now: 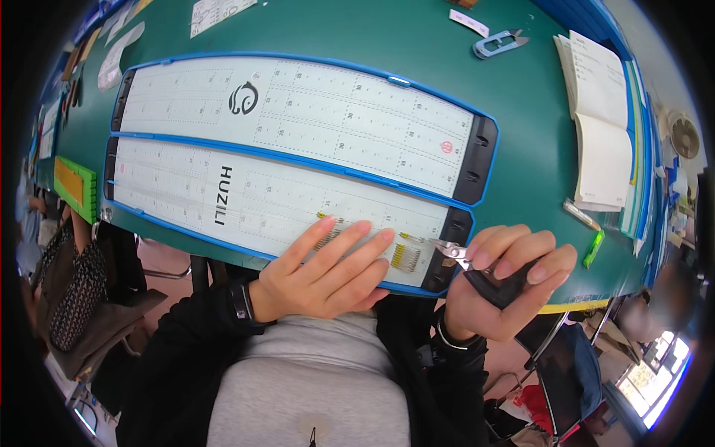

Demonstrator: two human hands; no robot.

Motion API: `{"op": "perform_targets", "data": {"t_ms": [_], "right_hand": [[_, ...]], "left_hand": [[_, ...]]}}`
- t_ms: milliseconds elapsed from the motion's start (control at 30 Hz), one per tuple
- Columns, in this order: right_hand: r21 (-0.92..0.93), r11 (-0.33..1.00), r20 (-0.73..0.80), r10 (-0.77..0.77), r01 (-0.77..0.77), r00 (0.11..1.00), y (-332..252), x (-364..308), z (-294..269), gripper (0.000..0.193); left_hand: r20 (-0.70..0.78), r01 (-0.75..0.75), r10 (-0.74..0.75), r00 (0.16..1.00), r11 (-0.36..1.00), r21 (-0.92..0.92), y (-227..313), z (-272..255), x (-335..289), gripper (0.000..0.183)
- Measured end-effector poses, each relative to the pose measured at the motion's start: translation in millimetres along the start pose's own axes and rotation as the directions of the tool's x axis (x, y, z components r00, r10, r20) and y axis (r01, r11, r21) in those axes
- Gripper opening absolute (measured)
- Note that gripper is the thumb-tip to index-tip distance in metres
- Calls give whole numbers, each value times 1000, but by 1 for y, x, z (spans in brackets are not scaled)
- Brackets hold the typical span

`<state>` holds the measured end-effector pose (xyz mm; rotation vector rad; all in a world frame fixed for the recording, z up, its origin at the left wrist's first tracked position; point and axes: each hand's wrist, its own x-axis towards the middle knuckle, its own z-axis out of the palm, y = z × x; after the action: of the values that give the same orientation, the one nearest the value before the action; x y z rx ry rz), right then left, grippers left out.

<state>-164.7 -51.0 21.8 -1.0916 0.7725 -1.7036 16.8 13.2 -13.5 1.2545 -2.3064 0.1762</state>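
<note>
The right hand (512,257) is gripping a pair of pliers (457,255) by the dark handles; their silver tips are pointing left across the black end block (456,226) of the near panel (275,212). The left hand (324,279) is resting palm down on that panel, fingers extending toward the far right and not visibly grasping anything; its thumb is mostly hidden.

A single yellow-ended piece (412,238) is lying on the near panel just left of the tips, its long axis running left to right, nearly in line with them. Contact cannot be confirmed. The left hand is sitting nearer, its fingertips just left of the piece; the right is extending toward it only through the pliers. A bunch of similar pieces (405,258) is lying just on its near side.

Right of the panel, a lime-green marker (593,249) is lying on the green table (521,149). The far panel (320,127) is lying alongside, beyond. An open notebook (603,160) is occupying the right; blue snips (497,45) are lying at the far right.
</note>
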Motion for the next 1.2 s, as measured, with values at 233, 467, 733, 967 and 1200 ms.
{"op": "perform_targets", "data": {"t_ms": [233, 467, 733, 967, 1200], "right_hand": [[-936, 338, 139, 105, 96, 985, -42, 27, -41, 32], [-966, 255, -29, -279, 45, 960, -97, 1, -140, 21], [-925, -327, -58, -384, -195, 921, -155, -40, -286, 19], [-957, -152, -168, -403, -247, 899, -147, -42, -308, 10], [-977, -154, -90, -340, -150, 936, -139, -33, -308, 9]], "left_hand": [[106, -1, 8, 994, 998, -63, 4, 2, 4, 22], [81, 51, -35, 996, 976, -210, 8, -3, 10, 17], [96, 132, -104, 990, 922, -363, 10, -6, 12, 23], [83, 71, -47, 995, 946, -317, 16, -1, 8, 17], [42, 40, -28, 999, 947, -317, 10, 2, 2, 13]]}}
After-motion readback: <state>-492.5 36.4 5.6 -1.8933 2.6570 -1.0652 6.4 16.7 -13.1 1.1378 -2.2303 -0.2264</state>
